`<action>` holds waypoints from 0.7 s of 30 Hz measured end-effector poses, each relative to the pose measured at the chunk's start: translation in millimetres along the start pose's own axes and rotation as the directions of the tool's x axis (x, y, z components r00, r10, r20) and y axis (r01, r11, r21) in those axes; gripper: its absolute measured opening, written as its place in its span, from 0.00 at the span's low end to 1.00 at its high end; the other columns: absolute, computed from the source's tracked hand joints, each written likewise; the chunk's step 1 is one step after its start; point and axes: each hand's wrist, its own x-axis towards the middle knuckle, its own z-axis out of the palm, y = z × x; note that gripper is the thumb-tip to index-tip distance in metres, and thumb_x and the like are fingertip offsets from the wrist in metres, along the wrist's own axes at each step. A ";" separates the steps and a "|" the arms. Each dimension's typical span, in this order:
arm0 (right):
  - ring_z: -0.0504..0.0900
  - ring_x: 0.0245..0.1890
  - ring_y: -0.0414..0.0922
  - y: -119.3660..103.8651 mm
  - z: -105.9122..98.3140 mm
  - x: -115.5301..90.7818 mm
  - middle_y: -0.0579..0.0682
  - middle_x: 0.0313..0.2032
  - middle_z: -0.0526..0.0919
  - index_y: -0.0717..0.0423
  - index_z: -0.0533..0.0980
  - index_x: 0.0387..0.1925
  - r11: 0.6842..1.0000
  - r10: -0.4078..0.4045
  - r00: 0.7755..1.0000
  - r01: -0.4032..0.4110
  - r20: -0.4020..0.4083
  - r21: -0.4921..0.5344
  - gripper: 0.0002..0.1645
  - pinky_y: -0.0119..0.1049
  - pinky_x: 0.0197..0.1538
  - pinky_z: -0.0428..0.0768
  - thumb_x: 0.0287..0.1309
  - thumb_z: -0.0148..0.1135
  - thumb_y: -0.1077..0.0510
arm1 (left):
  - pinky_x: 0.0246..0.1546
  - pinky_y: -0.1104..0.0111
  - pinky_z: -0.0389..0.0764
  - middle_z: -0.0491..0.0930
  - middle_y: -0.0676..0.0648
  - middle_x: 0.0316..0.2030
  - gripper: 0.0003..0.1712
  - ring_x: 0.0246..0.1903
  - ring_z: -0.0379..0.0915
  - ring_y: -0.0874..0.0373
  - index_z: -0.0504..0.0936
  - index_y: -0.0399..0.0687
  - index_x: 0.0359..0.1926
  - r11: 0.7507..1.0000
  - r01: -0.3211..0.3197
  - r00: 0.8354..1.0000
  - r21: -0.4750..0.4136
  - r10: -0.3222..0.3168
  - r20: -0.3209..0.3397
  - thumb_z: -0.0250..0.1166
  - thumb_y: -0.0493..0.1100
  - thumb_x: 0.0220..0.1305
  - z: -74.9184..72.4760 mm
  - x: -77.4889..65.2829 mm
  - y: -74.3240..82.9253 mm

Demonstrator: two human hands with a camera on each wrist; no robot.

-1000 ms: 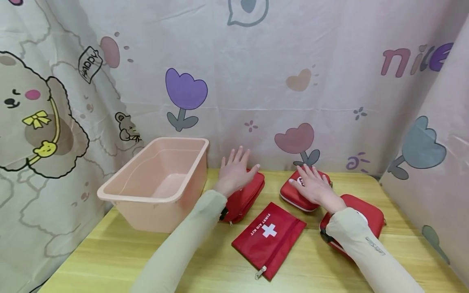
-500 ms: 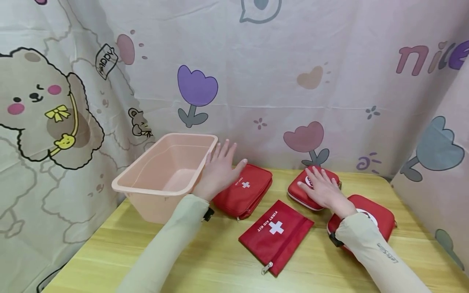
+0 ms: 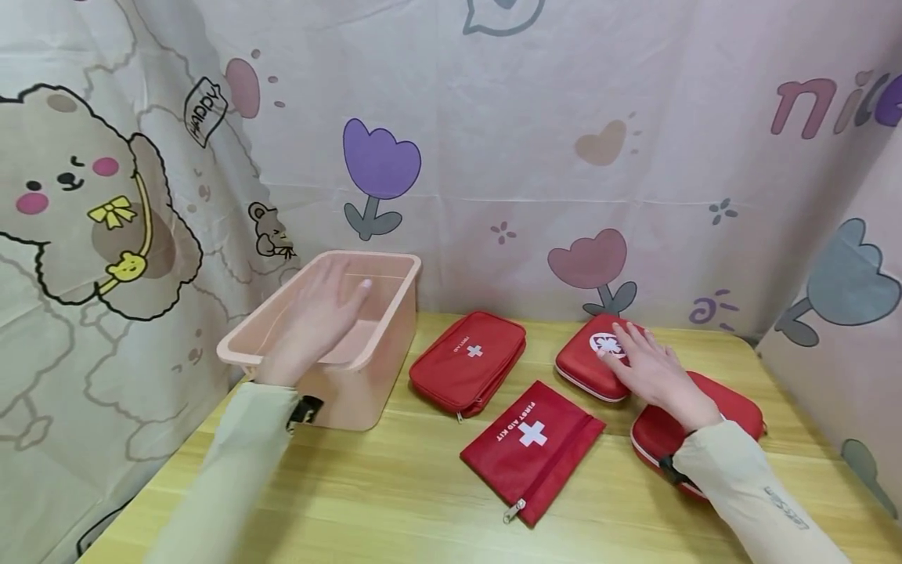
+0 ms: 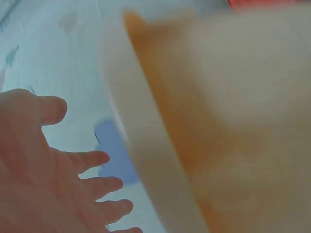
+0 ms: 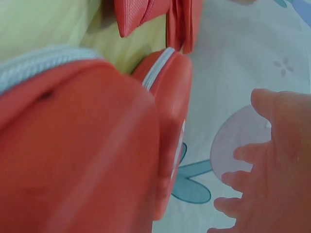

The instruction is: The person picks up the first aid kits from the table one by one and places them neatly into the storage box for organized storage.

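My left hand [image 3: 315,319] hovers with spread fingers above a pale pink plastic tub [image 3: 390,313], holding nothing; the left wrist view shows the tub's rim [image 4: 141,141] apart from the fingertips. Over on the right, my right hand [image 3: 658,374] is held flat above two red hard zip cases, the smaller case [image 3: 581,364] behind and the larger case [image 3: 733,407] in front. A gap separates the palm from both cases in the right wrist view. Between the hands lie a red zipped first aid bag [image 3: 451,368] and a flat red first aid pouch [image 3: 524,446].
All of this stands on a light wooden table [image 3: 380,493]. A printed curtain [image 3: 493,141] hangs close behind and along both sides. The tub's tall walls rise at the table's left.
My left hand has moved left from over the first aid bag to over the tub, uncovering the bag. The right hand has shifted slightly right. The head view has turned a little left.
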 end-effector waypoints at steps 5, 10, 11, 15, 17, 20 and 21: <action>0.41 0.69 0.74 7.0 -5.2 -6.1 0.72 0.72 0.44 0.63 0.45 0.76 1.000 0.024 1.000 -0.024 0.018 0.019 0.53 0.74 0.62 0.41 0.68 0.45 0.30 | 0.63 0.33 0.37 0.41 0.31 0.74 0.41 0.72 0.32 0.31 0.49 0.39 0.76 0.992 0.126 0.991 0.027 -0.127 0.036 0.40 0.63 0.75 -15.9 -8.5 -32.7; 0.39 0.69 0.75 12.1 -9.5 -15.4 0.73 0.72 0.42 0.64 0.44 0.76 0.999 0.029 0.999 -0.029 0.024 0.031 0.54 0.74 0.61 0.38 0.68 0.44 0.30 | 0.62 0.32 0.40 0.45 0.29 0.73 0.43 0.70 0.37 0.28 0.49 0.37 0.76 0.985 0.171 0.985 0.041 -0.172 0.025 0.41 0.63 0.74 -25.7 -15.3 -66.2; 0.39 0.68 0.75 13.5 -10.7 -17.2 0.74 0.72 0.42 0.64 0.44 0.76 0.999 0.030 0.999 -0.030 0.024 0.029 0.54 0.74 0.61 0.38 0.68 0.44 0.30 | 0.62 0.32 0.41 0.46 0.28 0.72 0.43 0.70 0.38 0.27 0.48 0.36 0.76 0.982 0.183 0.983 0.037 -0.183 0.023 0.42 0.63 0.74 -27.2 -16.5 -72.1; 0.39 0.68 0.76 20.2 -15.4 -25.7 0.75 0.71 0.42 0.65 0.42 0.76 0.999 0.040 0.999 -0.041 0.022 0.025 0.54 0.75 0.60 0.38 0.69 0.43 0.30 | 0.59 0.31 0.45 0.46 0.25 0.71 0.46 0.68 0.42 0.25 0.43 0.33 0.76 0.967 0.256 0.965 0.007 -0.256 0.049 0.42 0.63 0.74 -32.4 -22.8 -95.8; 0.38 0.68 0.76 24.7 -16.9 -30.4 0.76 0.71 0.41 0.65 0.41 0.76 0.998 0.052 0.998 -0.053 0.025 0.025 0.54 0.75 0.60 0.38 0.69 0.43 0.31 | 0.59 0.31 0.47 0.44 0.24 0.71 0.47 0.67 0.42 0.24 0.39 0.32 0.75 0.958 0.286 0.956 -0.029 -0.283 0.080 0.42 0.63 0.74 -34.3 -26.3 -106.6; 0.39 0.67 0.77 33.4 -17.7 -38.3 0.77 0.70 0.42 0.68 0.41 0.75 0.998 0.068 0.998 -0.069 0.018 0.016 0.54 0.75 0.60 0.40 0.69 0.43 0.31 | 0.59 0.31 0.48 0.38 0.23 0.71 0.50 0.67 0.39 0.23 0.32 0.34 0.75 0.928 0.354 0.927 -0.113 -0.333 0.172 0.41 0.65 0.73 -35.4 -31.4 -120.8; 0.39 0.67 0.78 37.2 -17.6 -41.2 0.78 0.70 0.42 0.68 0.42 0.75 0.997 0.075 0.997 -0.075 0.016 0.012 0.54 0.75 0.60 0.40 0.69 0.42 0.31 | 0.59 0.31 0.48 0.37 0.22 0.71 0.51 0.67 0.38 0.22 0.30 0.34 0.75 0.918 0.373 0.917 -0.136 -0.342 0.203 0.40 0.66 0.73 -35.3 -32.4 -124.8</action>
